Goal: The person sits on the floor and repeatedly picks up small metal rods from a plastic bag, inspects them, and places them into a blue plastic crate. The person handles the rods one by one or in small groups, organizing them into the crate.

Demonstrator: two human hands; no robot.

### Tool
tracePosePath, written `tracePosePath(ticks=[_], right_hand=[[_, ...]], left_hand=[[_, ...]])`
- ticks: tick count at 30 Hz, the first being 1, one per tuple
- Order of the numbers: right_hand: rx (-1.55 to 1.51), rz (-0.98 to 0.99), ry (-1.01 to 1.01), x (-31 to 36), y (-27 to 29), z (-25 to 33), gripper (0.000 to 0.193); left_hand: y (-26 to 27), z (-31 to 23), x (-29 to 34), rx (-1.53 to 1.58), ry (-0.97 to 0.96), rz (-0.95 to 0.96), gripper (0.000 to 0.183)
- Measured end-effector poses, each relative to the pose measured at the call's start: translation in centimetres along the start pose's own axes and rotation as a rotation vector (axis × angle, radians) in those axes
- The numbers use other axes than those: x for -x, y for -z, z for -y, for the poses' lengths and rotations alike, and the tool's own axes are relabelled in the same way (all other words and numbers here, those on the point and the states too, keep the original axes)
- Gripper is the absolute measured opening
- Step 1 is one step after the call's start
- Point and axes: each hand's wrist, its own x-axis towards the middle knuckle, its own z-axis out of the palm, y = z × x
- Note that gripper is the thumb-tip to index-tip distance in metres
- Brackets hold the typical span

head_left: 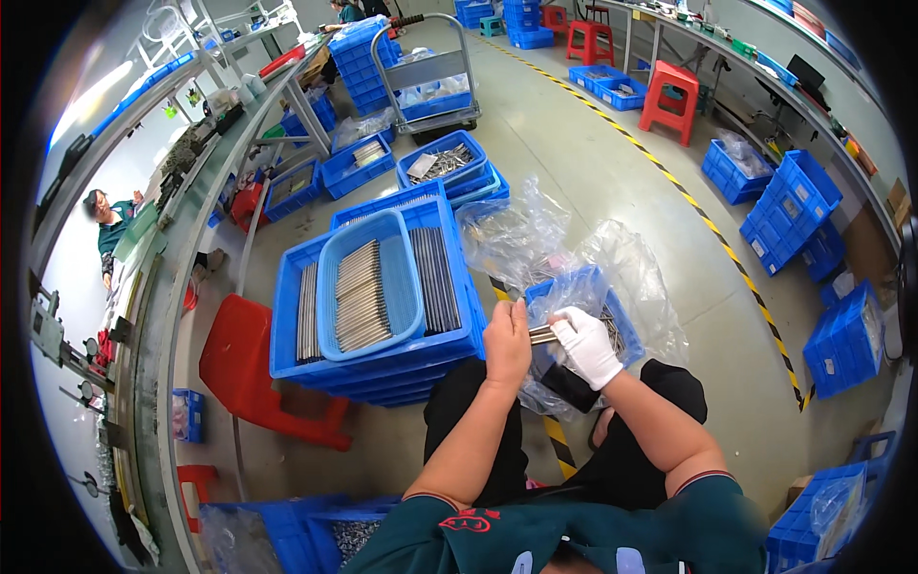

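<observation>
Right hand [585,348] partly hides metal rods [542,335]; their count unclear.

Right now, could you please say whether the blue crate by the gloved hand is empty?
Not empty: metal rods show inside the blue crate, beside the right hand.

Held rods [542,334]: we saw bare metal, smooth with a bright sheen.
Right hand's glove [585,349]: we saw white cloth, matt and softly creased.
Basket [404,287]: we took it for light blue plastic, with a mild gloss.
Basket rods [361,297]: we found smooth, shiny metal.
Crate stack [378,376]: we read this as hard blue plastic, faintly glossy.
Loose bag [512,230]: we saw clear plastic film, crinkled and glossy.
Red stool [253,368]: we noted smooth moulded plastic.
Trolley [469,57]: we saw a metal frame, silvery and smooth.
Trousers [449,411]: we saw black cloth, matt.
Floor [574,143]: we saw a smooth surface, slightly reflective.
</observation>
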Motion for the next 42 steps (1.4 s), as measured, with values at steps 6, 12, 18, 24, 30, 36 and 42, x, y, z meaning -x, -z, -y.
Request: tracePosePath(ticks=[6,12,18,24,30,36,42], right_hand=[[-0.242,0.586,-0.478,0.7,2.8,2.0,0.023],[-0.498,0.782,-0.647,1.9,1.3,-0.3,0.026],[-0.689,0.679,-0.673,2.4,0.2,-1.0,0.02],[-0.125,0.427,-0.345,2.3,0.7,1.1,0.025],[0.032,0.248,-0.186,1.8,3.1,2.2,0.027],[0.244,0.164,0.025,1.4,3.4,2.0,0.026],[0.313,0.145,0.067,1.6,3.4,2.2,0.025]], left_hand=[[2.3,-0.5,0.4,-0.137,-0.067,0.329,0.024],[2.5,-1.5,0.3,-0.189,-0.109,0.449,0.023],[2.3,-1.8,0.2,-0.284,-0.103,0.444,0.021],[1.9,1.3,-0.1,0.299,0.051,0.092,0.025],[3.2,1.0,-0.7,1.084,0.537,0.47,0.024],[2.6,1.3,-0.4,1.225,0.599,0.581,0.022],[2.5,0.9,-0.1,1.141,0.578,0.578,0.02]])
